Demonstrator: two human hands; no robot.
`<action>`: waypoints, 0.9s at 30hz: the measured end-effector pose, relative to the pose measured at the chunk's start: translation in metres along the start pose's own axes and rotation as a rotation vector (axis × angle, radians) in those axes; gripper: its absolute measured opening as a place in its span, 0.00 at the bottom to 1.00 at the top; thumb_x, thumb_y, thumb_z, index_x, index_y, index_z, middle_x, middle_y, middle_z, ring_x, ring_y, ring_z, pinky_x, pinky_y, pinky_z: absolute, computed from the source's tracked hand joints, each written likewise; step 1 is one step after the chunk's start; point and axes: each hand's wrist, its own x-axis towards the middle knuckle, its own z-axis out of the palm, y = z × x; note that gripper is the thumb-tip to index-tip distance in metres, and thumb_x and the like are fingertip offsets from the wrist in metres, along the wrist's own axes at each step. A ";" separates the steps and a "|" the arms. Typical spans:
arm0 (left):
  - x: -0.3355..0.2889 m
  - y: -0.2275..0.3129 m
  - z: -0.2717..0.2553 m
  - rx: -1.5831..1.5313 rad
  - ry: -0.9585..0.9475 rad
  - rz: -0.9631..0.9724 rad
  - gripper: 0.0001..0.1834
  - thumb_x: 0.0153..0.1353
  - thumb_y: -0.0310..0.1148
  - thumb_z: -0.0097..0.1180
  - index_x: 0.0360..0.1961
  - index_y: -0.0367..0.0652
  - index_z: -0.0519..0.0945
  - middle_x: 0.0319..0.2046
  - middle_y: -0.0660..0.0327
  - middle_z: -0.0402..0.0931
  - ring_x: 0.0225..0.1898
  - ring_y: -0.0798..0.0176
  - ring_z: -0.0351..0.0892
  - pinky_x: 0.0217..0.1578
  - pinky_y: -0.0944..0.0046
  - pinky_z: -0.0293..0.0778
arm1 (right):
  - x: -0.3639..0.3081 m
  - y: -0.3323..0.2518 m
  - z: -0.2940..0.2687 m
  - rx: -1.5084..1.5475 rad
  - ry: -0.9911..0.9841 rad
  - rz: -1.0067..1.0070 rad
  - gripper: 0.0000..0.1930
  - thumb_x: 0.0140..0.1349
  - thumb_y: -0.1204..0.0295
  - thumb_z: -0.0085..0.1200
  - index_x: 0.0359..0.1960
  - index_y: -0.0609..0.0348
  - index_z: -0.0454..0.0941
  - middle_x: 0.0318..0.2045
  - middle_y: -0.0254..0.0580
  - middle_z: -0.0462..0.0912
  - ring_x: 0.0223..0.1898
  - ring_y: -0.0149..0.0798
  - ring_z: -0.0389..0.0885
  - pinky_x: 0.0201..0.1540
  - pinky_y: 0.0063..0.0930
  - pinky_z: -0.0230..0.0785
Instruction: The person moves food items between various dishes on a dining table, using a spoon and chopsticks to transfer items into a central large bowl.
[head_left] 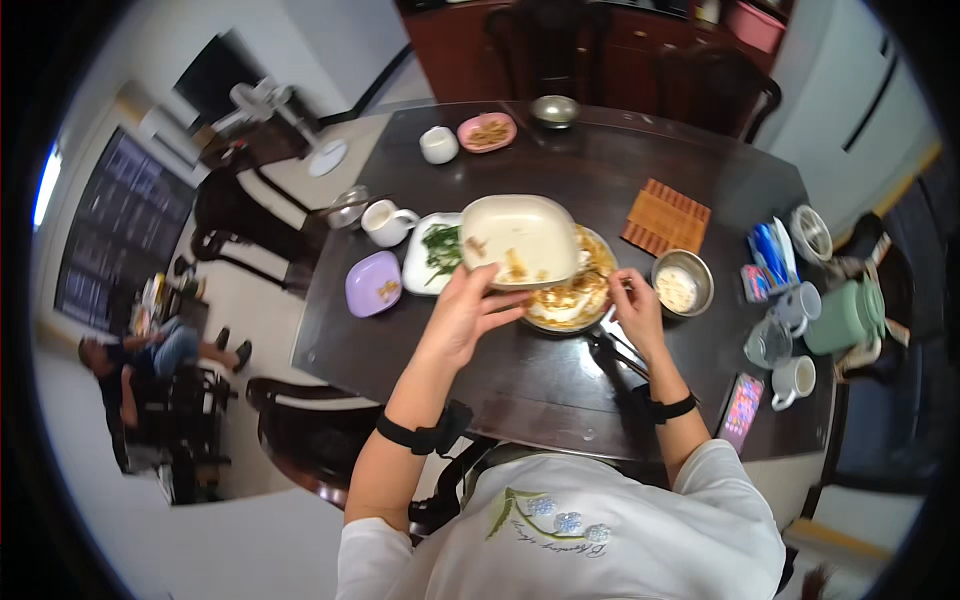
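White shirt (640, 510) fills the foreground, its hem of detail cut off by the bottom edge, and above it both forearms reach over the dark table (480, 410). Left hand (462, 312) now: clamped on the cream dish (520, 235), thumb over the near rim, fingers underneath, the dish raised and tilted over the round pan (562, 331), brown smears showing inside. That dish blocks the view of much of the pan and the right end of the white plate (412, 272) of greens. Over to the right hand (635, 305): fingertips drawn in close at the pan's edge, but whether they pinch anything, I cannot tell. Dark, thin shapes below it blur together.

Round the outside, the purple bowl (362, 288) sits left, the steel bowl (704, 285) of pale food just right of the right hand, the bamboo mat (665, 218) beyond. Cups crowd the green pitcher (835, 320); far left, a seated person (150, 360) is small and indistinct.

Writing? Script curves beneath the shirt's blue flowers (568, 522), upside down; the phone's (741, 412) lit icons are too small to read.
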 end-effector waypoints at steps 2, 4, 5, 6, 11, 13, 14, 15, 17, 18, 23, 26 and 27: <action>0.027 -0.020 -0.011 0.006 -0.056 -0.033 0.23 0.66 0.35 0.48 0.57 0.35 0.60 0.52 0.46 0.69 0.47 0.48 0.79 0.41 0.58 0.81 | -0.004 -0.002 -0.008 0.002 0.081 0.025 0.11 0.69 0.66 0.47 0.36 0.62 0.73 0.23 0.34 0.78 0.22 0.25 0.80 0.19 0.17 0.67; 0.045 -0.041 -0.021 0.014 -0.002 -0.122 0.22 0.66 0.34 0.46 0.56 0.34 0.59 0.51 0.45 0.69 0.47 0.48 0.79 0.41 0.58 0.82 | -0.007 0.005 -0.018 0.019 0.109 0.020 0.12 0.70 0.65 0.44 0.39 0.62 0.72 0.23 0.34 0.77 0.23 0.25 0.79 0.19 0.18 0.68; 0.051 -0.050 -0.027 0.020 0.009 -0.160 0.21 0.66 0.33 0.45 0.56 0.33 0.59 0.50 0.44 0.69 0.47 0.48 0.79 0.40 0.58 0.82 | -0.010 0.007 -0.020 0.020 0.123 0.025 0.12 0.70 0.65 0.44 0.39 0.62 0.72 0.23 0.34 0.77 0.23 0.25 0.79 0.19 0.18 0.68; 0.055 -0.057 -0.029 0.024 0.002 -0.166 0.21 0.66 0.33 0.45 0.56 0.33 0.59 0.50 0.44 0.69 0.47 0.48 0.79 0.40 0.58 0.82 | -0.013 0.006 -0.022 0.073 0.141 0.051 0.12 0.71 0.65 0.42 0.41 0.62 0.72 0.25 0.34 0.76 0.23 0.26 0.79 0.19 0.17 0.68; 0.061 -0.079 -0.040 0.119 0.002 -0.249 0.21 0.66 0.30 0.43 0.59 0.37 0.59 0.51 0.46 0.70 0.44 0.51 0.80 0.40 0.59 0.82 | -0.032 -0.021 -0.032 0.271 0.211 0.055 0.12 0.71 0.67 0.37 0.45 0.60 0.70 0.31 0.36 0.72 0.25 0.30 0.79 0.19 0.17 0.69; 0.062 -0.082 -0.041 0.148 -0.034 -0.267 0.22 0.65 0.27 0.44 0.60 0.40 0.60 0.51 0.49 0.72 0.45 0.54 0.80 0.40 0.60 0.82 | -0.032 -0.028 -0.032 0.351 0.187 0.069 0.13 0.71 0.66 0.37 0.47 0.61 0.71 0.32 0.37 0.73 0.24 0.29 0.79 0.19 0.16 0.68; 0.062 -0.085 -0.043 0.156 -0.038 -0.271 0.22 0.65 0.27 0.44 0.60 0.40 0.60 0.51 0.49 0.72 0.45 0.54 0.80 0.40 0.60 0.82 | -0.032 -0.030 -0.029 0.402 0.161 0.074 0.14 0.71 0.66 0.37 0.48 0.62 0.71 0.33 0.38 0.73 0.24 0.29 0.80 0.18 0.15 0.68; 0.062 -0.089 -0.043 0.143 -0.058 -0.262 0.23 0.65 0.26 0.46 0.60 0.40 0.59 0.50 0.50 0.72 0.45 0.54 0.80 0.41 0.60 0.82 | -0.032 -0.029 -0.026 0.421 0.126 0.107 0.15 0.72 0.66 0.37 0.49 0.62 0.71 0.34 0.38 0.73 0.24 0.29 0.80 0.18 0.15 0.68; 0.063 -0.093 -0.043 0.113 -0.095 -0.263 0.26 0.63 0.24 0.50 0.61 0.41 0.59 0.50 0.52 0.73 0.46 0.55 0.80 0.42 0.60 0.81 | -0.033 -0.022 -0.015 0.463 0.049 0.159 0.16 0.72 0.64 0.37 0.51 0.62 0.70 0.35 0.39 0.74 0.23 0.29 0.80 0.18 0.14 0.68; 0.063 -0.095 -0.043 0.117 -0.094 -0.268 0.26 0.63 0.24 0.50 0.61 0.41 0.59 0.50 0.52 0.73 0.46 0.55 0.80 0.42 0.60 0.81 | -0.034 -0.025 -0.008 0.471 0.008 0.191 0.16 0.72 0.64 0.37 0.53 0.61 0.69 0.36 0.38 0.75 0.24 0.28 0.80 0.19 0.14 0.69; 0.059 -0.099 -0.043 0.074 -0.222 -0.215 0.26 0.65 0.27 0.52 0.62 0.42 0.59 0.52 0.56 0.71 0.50 0.59 0.76 0.48 0.60 0.79 | -0.032 -0.014 0.019 0.543 -0.053 0.288 0.17 0.72 0.61 0.38 0.53 0.58 0.69 0.36 0.38 0.76 0.24 0.28 0.80 0.20 0.14 0.69; 0.057 -0.098 -0.043 0.064 -0.225 -0.183 0.24 0.65 0.28 0.52 0.61 0.42 0.61 0.52 0.57 0.71 0.51 0.62 0.76 0.50 0.61 0.78 | -0.030 -0.008 0.026 0.573 -0.069 0.324 0.17 0.72 0.60 0.39 0.53 0.58 0.70 0.36 0.37 0.77 0.24 0.28 0.80 0.20 0.14 0.68; 0.057 -0.098 -0.045 0.067 -0.224 -0.186 0.24 0.65 0.28 0.52 0.61 0.42 0.61 0.52 0.57 0.71 0.51 0.62 0.76 0.50 0.61 0.78 | -0.030 -0.005 0.027 0.563 -0.097 0.327 0.17 0.72 0.61 0.39 0.53 0.58 0.70 0.36 0.37 0.76 0.24 0.28 0.80 0.20 0.13 0.68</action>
